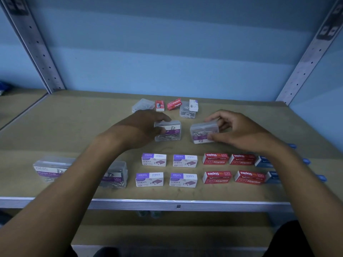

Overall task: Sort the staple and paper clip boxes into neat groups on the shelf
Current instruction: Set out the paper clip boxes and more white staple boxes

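Observation:
My left hand (143, 127) grips a clear paper clip box (169, 131) with a purple label, mid-shelf. My right hand (239, 130) grips a second clear paper clip box (201, 132) beside it, tilted. Near the front edge stand several white-and-purple staple boxes (154, 160) in two rows, with several red staple boxes (216, 158) to their right and blue boxes (263, 161) partly hidden under my right forearm. Two more clear paper clip boxes (52, 168) sit at the front left, one (117, 174) partly behind my left arm.
At the back of the wooden shelf (83, 127) lie a clear box (143, 105), two small red staple boxes (174, 104), and another clear box (187, 111) with a white box leaning on it. Perforated metal uprights (42, 58) flank the shelf. A blue wall stands behind.

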The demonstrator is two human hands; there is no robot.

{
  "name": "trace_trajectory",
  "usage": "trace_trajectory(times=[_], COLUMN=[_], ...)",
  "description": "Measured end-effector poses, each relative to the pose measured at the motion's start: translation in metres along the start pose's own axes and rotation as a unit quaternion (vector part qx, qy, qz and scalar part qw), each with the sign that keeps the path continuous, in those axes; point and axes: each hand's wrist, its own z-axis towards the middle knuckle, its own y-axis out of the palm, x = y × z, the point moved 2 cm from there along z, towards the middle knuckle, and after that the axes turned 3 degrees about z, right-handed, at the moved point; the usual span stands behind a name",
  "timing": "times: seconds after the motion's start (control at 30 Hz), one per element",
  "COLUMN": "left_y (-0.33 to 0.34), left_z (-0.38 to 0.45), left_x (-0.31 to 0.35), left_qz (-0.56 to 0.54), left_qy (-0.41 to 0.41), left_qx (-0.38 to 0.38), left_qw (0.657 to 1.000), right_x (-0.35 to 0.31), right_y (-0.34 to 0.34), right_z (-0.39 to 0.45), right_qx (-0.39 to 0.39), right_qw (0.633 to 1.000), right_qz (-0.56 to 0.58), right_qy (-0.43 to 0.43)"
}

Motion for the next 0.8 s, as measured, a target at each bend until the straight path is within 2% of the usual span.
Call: trace_trajectory(times=[0.1,0.17,0.3,0.53,0.67,0.8], left_y=[0.001,0.002,0.003,0.005,0.005,0.002], left_z=[0.001,0.001,0.001,0.002,0.001,-0.001], left_x=[-0.002,-0.003,-0.006,-0.006,-0.006,-0.007], left_qz=[0.007,0.001,-0.002,-0.001,0.004,0.012], left_qy=[-0.002,0.002,0.0,-0.002,0.0,-0.001], left_qx=[0.005,0.008,0.014,0.013,0.018,0.023], left_qw=[1.0,1.0,1.0,1.0,1.0,1.0], right_x=[-0.006,-0.01,-0.014,-0.02,-0.019,-0.011], right_y=[-0.004,-0.005,-0.001,0.017,0.015,0.004], right_z=[0.0,0.0,0.002,0.004,0.004,0.003], right_qx=[0.043,0.065,0.071,0.0,-0.002,0.029], right_qw=[0.995,0.993,0.993,0.997,0.998,0.998], right_qz=[0.079,0.093,0.064,-0.048,-0.045,-0.035], right_qy=[-0.031,-0.042,-0.072,-0.055,-0.053,-0.045])
